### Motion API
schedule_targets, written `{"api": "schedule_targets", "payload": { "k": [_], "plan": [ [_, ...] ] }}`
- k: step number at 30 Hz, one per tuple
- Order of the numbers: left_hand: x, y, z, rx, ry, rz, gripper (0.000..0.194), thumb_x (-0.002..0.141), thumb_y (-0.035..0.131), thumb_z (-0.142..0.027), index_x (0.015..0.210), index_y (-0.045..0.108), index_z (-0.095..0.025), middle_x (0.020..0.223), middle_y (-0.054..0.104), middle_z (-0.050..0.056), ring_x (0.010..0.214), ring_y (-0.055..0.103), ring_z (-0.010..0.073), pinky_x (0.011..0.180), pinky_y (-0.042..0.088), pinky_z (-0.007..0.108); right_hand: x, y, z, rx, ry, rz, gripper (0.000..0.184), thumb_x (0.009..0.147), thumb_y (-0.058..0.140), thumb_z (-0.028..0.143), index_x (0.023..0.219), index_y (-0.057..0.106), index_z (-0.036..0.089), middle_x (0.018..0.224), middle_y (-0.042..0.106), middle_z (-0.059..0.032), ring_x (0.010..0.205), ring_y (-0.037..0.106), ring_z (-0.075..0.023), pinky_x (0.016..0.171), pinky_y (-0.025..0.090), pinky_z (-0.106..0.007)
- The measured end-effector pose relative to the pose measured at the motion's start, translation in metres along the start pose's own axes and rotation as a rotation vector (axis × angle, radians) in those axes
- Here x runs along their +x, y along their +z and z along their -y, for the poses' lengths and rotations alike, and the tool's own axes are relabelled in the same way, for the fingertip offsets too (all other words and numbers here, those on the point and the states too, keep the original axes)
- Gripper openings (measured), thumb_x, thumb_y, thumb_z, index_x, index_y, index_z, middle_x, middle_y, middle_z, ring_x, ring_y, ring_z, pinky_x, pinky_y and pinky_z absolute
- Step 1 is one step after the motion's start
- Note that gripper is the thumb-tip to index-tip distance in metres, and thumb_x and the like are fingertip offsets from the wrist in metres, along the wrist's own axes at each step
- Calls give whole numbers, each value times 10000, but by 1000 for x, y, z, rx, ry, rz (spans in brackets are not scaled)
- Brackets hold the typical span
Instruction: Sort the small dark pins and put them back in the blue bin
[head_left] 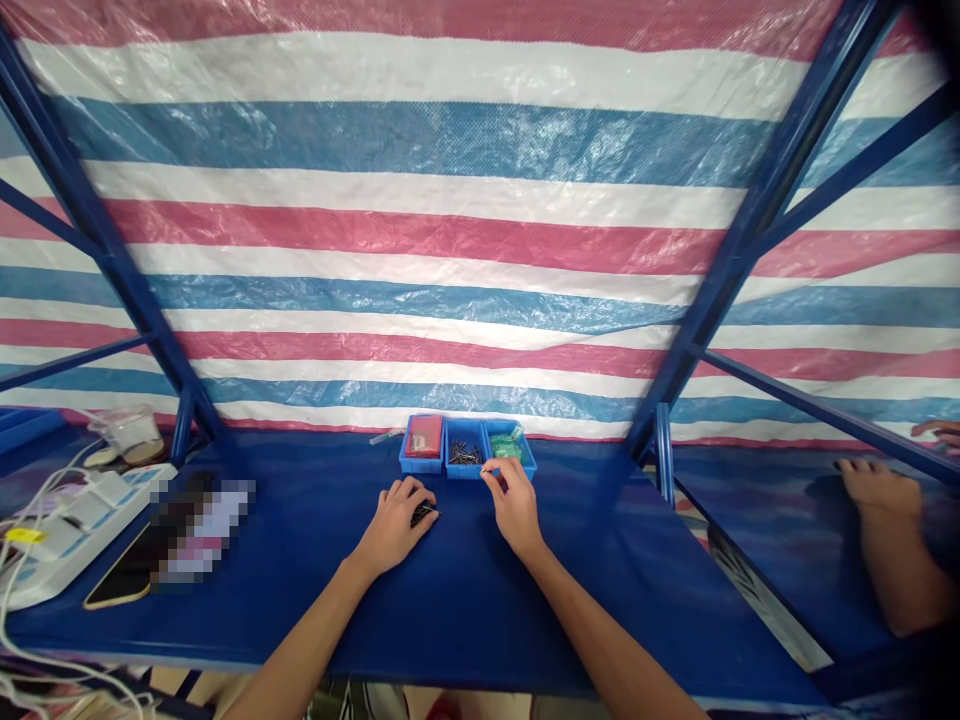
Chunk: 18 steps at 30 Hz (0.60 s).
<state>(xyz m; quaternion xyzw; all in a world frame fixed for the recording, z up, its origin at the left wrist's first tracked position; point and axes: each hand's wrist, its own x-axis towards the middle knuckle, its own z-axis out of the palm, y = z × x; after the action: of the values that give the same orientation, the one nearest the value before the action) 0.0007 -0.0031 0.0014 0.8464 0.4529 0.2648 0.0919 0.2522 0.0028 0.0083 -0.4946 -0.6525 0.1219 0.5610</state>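
Note:
My left hand (pixel 394 522) rests low over the blue table, its fingers curled around several small dark metal pieces (pixel 421 513) that look like screws. My right hand (pixel 516 505) is held in front of the bins, thumb and index finger pinched together; what is between the tips is too small to name. Just beyond the hands stand three joined blue bins. The left bin (pixel 421 466) has red packets (pixel 424 437) in it. Dark screw-like pieces (pixel 466 454) lie in the middle bin (pixel 463 472). Green packets (pixel 508 444) fill part of the right bin (pixel 531 464).
A white power strip (pixel 90 535) with cables and a phone (pixel 124 570) lie at the left. Blue frame posts (pixel 720 290) rise on both sides before a striped tarp (pixel 450 230). Another person's hand (pixel 881 490) rests on the neighbouring table at the right.

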Motion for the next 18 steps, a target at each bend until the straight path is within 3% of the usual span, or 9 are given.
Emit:
{"api": "schedule_targets", "payload": {
  "k": [5, 10, 13, 18],
  "plan": [
    [0, 0, 0, 7, 2, -2, 209, 1057, 520, -431, 1125, 667, -299, 1168, 601, 40, 1078, 564, 249, 915, 441, 415, -1, 2, -4, 79, 97, 66, 245, 1047, 488, 405, 1024, 680, 254, 951, 708, -29, 718, 664, -199, 728, 523, -326],
    [0, 1, 1, 2, 2, 1, 213, 1058, 521, -440, 1124, 668, -301, 1162, 601, 38, 1080, 562, 250, 912, 441, 410, -2, 3, -4, 133, 127, 110, 307, 1063, 440, 453, 1014, 664, 248, 889, 701, -23, 693, 649, -199, 706, 518, -320],
    [1, 1, 1, 3, 0, 0, 216, 1058, 519, -444, 1124, 669, -304, 1158, 601, 37, 1075, 563, 249, 916, 441, 413, -1, 5, -5, 161, 134, 92, 282, 1048, 482, 460, 990, 652, 243, 995, 711, -43, 728, 641, -198, 728, 526, -322],
    [0, 1, 1, 4, 10, 0, 224, 1062, 506, -447, 1131, 661, -301, 1170, 608, 47, 1082, 563, 256, 906, 439, 416, -1, 7, -8, 94, 118, 3, 228, 983, 615, 456, 927, 625, 235, 901, 680, -26, 715, 584, -195, 709, 495, -311]
  ]
}}
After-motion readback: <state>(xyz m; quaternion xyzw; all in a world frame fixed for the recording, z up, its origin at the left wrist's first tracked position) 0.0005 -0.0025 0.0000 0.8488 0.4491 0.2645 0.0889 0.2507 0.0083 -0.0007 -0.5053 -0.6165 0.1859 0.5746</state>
